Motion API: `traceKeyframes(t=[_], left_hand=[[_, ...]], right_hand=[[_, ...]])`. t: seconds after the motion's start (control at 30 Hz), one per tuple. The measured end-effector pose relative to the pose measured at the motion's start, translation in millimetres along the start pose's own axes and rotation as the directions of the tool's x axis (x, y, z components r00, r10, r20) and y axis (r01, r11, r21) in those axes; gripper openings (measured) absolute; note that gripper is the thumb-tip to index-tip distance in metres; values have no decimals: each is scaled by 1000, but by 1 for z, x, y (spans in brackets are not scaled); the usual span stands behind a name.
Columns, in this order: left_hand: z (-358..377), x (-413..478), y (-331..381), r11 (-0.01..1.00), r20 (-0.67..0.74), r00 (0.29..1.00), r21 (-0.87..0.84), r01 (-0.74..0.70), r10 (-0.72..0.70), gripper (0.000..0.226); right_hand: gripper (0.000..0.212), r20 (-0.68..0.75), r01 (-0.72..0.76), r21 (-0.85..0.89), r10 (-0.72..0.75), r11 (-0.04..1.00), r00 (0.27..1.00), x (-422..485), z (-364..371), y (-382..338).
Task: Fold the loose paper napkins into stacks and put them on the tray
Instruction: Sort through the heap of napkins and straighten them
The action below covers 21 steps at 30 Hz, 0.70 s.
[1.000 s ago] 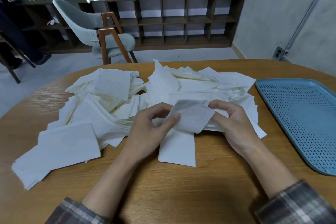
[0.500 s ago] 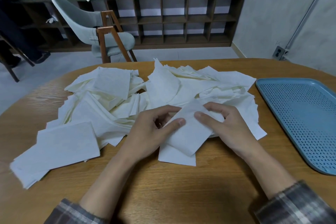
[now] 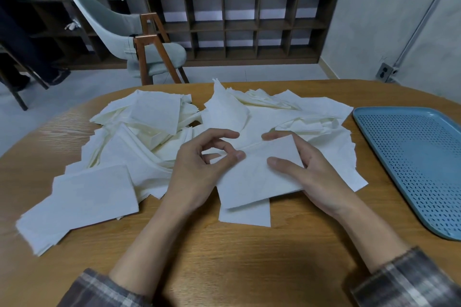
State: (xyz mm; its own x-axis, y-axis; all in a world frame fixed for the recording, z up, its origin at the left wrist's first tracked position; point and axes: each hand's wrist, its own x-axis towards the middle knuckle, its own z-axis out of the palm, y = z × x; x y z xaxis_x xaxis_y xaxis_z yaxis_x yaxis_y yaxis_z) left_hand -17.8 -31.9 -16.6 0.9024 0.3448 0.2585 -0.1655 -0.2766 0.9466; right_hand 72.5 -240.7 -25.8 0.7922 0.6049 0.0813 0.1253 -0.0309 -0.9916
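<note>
A napkin is held low over the table, well left of the tray. Its left edge is pinched between the thumb and curled fingers of the left hand. Its right edge is gripped by the right hand, thumb on top, fingers behind. Folding is judged to be in hand. Next, the crease should be pressed flat and more pieces stacked before anything is carried right to the tray. The loose pile is spread farther left of the tray, and its ragged fringe lies between hands and tray. A chair stands beyond.
</note>
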Motion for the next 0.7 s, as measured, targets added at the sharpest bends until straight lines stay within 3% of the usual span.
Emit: traceKeyframes(t=[0.23, 0.47, 0.6, 0.7], left_hand=[[3, 1, -4, 1000, -3, 1000, 12, 14, -14, 21], [3, 2, -7, 999, 12, 999, 42, 33, -34, 16], [3, 2, -9, 988, 2, 1000, 154, 24, -24, 19], [1, 1, 0, 992, 91, 989, 62, 113, -119, 29]], right_hand=[[57, -16, 37, -123, -39, 992, 999, -3, 2, -4], [57, -21, 61, -153, -65, 986, 998, -1, 4, -2], [59, -53, 78, -16, -79, 997, 995, 0, 1, -3], [63, -71, 96, 139, -87, 986, 994, 2, -1, -2]])
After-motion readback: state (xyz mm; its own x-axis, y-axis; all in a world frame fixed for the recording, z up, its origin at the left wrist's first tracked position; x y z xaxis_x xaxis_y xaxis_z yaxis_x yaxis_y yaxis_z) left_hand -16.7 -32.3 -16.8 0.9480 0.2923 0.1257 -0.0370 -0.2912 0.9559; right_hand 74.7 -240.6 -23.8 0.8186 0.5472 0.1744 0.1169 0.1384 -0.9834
